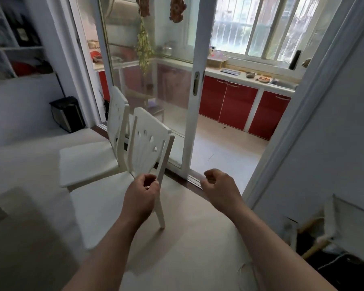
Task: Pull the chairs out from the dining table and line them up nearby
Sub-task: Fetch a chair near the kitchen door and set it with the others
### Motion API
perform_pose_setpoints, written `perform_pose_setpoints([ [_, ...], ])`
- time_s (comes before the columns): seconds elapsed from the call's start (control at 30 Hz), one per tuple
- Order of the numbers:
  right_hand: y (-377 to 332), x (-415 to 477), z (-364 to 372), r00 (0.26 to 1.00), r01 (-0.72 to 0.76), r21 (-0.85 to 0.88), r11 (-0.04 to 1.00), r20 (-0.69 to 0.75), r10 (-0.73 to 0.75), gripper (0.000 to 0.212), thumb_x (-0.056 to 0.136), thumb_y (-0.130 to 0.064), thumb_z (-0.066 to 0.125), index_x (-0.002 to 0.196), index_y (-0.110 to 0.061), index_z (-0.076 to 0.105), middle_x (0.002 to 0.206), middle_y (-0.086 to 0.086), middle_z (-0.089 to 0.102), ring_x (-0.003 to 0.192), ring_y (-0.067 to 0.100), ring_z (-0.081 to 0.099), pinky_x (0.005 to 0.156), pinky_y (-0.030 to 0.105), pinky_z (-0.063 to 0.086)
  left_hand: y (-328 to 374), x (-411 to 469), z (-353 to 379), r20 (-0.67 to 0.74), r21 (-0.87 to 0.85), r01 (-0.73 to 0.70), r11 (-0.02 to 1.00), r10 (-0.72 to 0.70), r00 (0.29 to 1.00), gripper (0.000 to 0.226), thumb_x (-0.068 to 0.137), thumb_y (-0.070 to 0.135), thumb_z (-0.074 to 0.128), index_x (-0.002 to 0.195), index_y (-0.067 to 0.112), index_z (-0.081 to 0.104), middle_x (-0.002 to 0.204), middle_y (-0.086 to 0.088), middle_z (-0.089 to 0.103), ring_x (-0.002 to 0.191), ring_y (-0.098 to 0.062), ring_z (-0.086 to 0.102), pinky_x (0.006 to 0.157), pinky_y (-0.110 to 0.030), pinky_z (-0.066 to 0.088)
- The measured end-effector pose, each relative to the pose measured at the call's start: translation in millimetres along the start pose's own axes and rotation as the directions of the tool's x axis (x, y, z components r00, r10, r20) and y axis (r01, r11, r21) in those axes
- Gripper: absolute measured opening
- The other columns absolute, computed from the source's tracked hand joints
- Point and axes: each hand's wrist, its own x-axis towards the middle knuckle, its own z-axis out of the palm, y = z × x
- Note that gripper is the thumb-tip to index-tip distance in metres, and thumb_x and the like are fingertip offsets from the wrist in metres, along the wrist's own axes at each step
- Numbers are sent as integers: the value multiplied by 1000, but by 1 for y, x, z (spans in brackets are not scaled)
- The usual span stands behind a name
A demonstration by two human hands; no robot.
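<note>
Two white dining chairs stand side by side in front of a sliding glass door, their backs toward the door. The nearer chair (148,143) has a carved backrest and a pale seat; the farther chair (86,162) sits just left of it, seat edges close together. My left hand (142,194) hovers at the nearer chair's right back post, fingers loosely curled, right beside the post without wrapping it. Off to the right of that chair, my right hand (219,187) is loosely curled over the floor and holds nothing.
The sliding glass door (194,85) and its floor track lie right behind the chairs, with a kitchen of red cabinets (237,106) beyond. A black bin (67,114) stands at the left wall. A blurred dark shape (21,232) fills the lower left. Bags and clutter (332,238) sit at the right wall.
</note>
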Motion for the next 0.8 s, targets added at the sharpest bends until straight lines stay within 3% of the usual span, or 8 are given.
perform_pose_setpoints([
  [0.1,5,42,-5,998,26,-8,1000,55,-25,34,90,-27,56,119,-11,63,114,4,68,105,21,62,89,30,49,14,29,22,-31,20,16,1000,-15,999,31,95,21,50,123,10,57,117,-7,64,102,-19,58,85,-28,45],
  [0.23,7,83,-3,988,84,1,996,129,-84,24,92,-24,54,111,-12,63,105,2,66,97,19,61,82,27,47,26,66,42,-101,16,39,999,-37,994,31,94,21,52,122,11,59,115,-6,65,103,-17,57,85,-27,41],
  [0.33,7,124,2,983,107,7,994,152,-106,23,90,-24,53,106,-13,65,101,4,69,94,21,62,85,33,51,27,97,59,-120,14,65,998,-63,991,31,93,22,52,122,11,59,114,-5,64,101,-16,57,86,-27,41],
  [0.6,-9,259,32,958,177,-37,983,235,-164,34,91,-29,53,120,-14,61,113,2,66,102,20,61,86,29,48,23,213,91,-172,-36,154,987,-158,972,27,92,23,54,116,14,61,106,-1,64,101,-18,60,86,-27,43],
  [0.8,-40,350,57,931,207,-27,978,313,-188,24,92,-25,52,110,-14,62,98,2,64,90,21,62,81,33,51,28,300,94,-196,-49,247,968,-251,948,27,92,24,53,117,14,60,107,0,64,97,-16,58,82,-25,41],
])
